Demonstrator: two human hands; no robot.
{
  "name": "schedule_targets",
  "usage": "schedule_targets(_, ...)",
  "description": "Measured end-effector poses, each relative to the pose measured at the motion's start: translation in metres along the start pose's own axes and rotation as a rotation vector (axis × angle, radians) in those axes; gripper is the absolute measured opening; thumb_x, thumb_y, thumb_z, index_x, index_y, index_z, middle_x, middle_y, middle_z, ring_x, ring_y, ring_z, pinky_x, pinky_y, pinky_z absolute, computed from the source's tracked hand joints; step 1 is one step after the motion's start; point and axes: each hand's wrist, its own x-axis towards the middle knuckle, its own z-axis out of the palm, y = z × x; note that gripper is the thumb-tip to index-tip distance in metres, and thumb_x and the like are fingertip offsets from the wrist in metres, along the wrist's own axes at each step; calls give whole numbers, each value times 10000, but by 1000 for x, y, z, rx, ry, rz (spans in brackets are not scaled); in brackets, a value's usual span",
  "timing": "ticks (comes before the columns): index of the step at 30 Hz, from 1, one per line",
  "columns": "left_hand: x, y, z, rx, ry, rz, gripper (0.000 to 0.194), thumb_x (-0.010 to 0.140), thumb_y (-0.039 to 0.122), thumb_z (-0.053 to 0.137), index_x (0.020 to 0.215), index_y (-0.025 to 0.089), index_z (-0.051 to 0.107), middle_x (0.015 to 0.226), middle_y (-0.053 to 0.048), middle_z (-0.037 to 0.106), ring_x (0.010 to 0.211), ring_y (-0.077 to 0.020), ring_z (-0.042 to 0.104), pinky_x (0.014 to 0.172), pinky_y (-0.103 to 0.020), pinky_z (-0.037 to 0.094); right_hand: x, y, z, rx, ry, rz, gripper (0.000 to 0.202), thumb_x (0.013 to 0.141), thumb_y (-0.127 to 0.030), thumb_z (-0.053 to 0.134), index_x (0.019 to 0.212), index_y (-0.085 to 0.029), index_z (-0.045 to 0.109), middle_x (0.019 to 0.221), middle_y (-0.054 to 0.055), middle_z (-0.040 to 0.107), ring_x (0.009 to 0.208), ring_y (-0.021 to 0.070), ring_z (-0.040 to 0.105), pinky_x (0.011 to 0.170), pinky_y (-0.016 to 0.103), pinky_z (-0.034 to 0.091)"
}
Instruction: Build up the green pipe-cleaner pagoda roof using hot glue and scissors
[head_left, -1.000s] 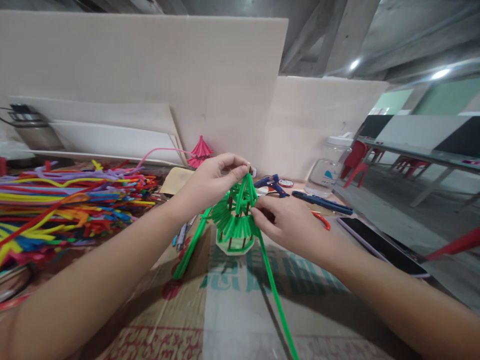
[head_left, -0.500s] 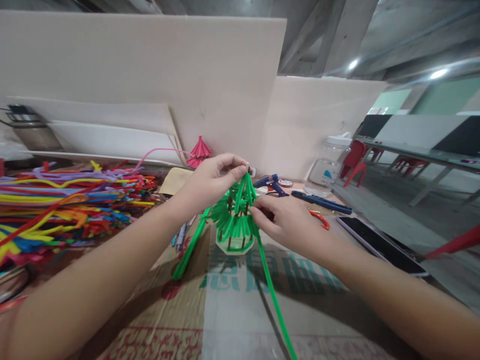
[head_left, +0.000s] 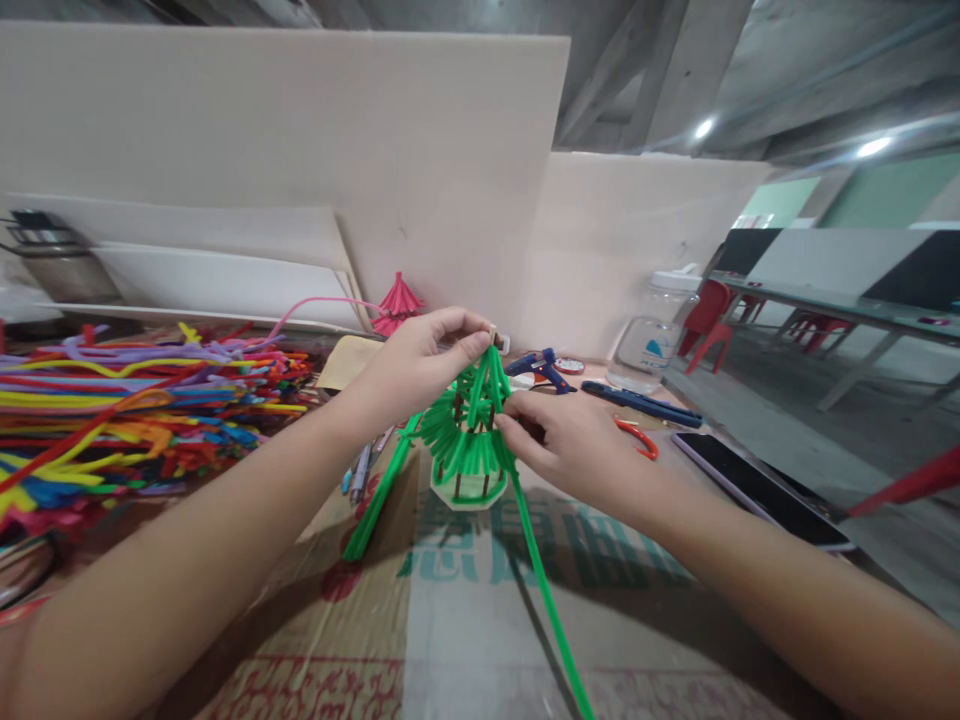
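A green pavilion-like model (head_left: 469, 452) made of fuzzy stems, with brown posts and a pale many-sided base, stands upright on cardboard. My left hand (head_left: 441, 350) pinches the pale tip at its top between thumb and fingers. At the model's right side, my right hand (head_left: 544, 425) is closed, its fingertips against the green stems; a long green stem (head_left: 544, 580) runs from there down toward the front edge. What exactly those fingertips pinch is partly hidden. Left of the model lies a bundle of green stems (head_left: 379, 505).
Colourful stems (head_left: 142, 410) pile up at the left. Behind stand a pink model (head_left: 398, 302) and white boards (head_left: 225, 270). To the right are a glue gun (head_left: 546, 368), a dark blue tool (head_left: 641, 403), orange-handled scissors (head_left: 637, 438), a phone (head_left: 757, 490) and a clear bottle (head_left: 651, 335).
The right hand has shifted very slightly left beside the model. The left hand keeps its hold at the top.
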Motion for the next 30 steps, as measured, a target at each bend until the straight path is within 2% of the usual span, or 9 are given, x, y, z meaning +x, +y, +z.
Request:
schedule_targets(5, 2, 0, -11, 69, -7, -22, 325, 891, 410, 598, 1032, 131, 688, 981, -70, 725, 886, -187, 655, 776, -277, 503, 0, 3, -5, 38, 30, 4, 313, 965, -362, 475, 707, -191, 523, 606, -29, 531, 552, 108, 438, 550, 269, 224)
schedule_targets(11, 3, 0, -25, 154, -26, -46, 422, 882, 531, 577, 1052, 165, 700, 1037, -67, 728, 988, -221, 655, 889, -323, 479, 2, 9, -10, 55, 80, 16, 301, 958, -356, 497, 706, -196, 531, 575, -39, 523, 540, 105, 437, 576, 275, 265)
schedule_targets(15, 0, 5, -17, 282, -41, -108, 450, 831, 566, 621, 1032, 170, 691, 991, -61, 716, 921, -225, 644, 820, -328, 484, 4, 13, -8, 99, 102, 42, 219, 955, -337, 506, 804, -202, 588, 626, -38, 584, 554, 107, 490, 561, 266, 281)
schedule_targets(21, -1, 6, -8, 286, -20, -150, 348, 811, 479, 643, 946, 159, 666, 889, -43, 683, 845, -204, 627, 739, -311, 462, 5, 14, -5, 87, 106, 38, 197, 954, -324, 512, 833, -200, 607, 608, -40, 592, 561, 109, 511, 577, 263, 298)
schedule_targets(30, 1, 5, -10, 263, -36, -179, 279, 786, 423, 639, 888, 164, 639, 895, -50, 670, 863, -212, 621, 785, -342, 460, 5, 16, -2, 109, 67, 64, 185, 950, -335, 508, 859, -213, 613, 639, -36, 607, 572, 114, 521, 562, 255, 301)
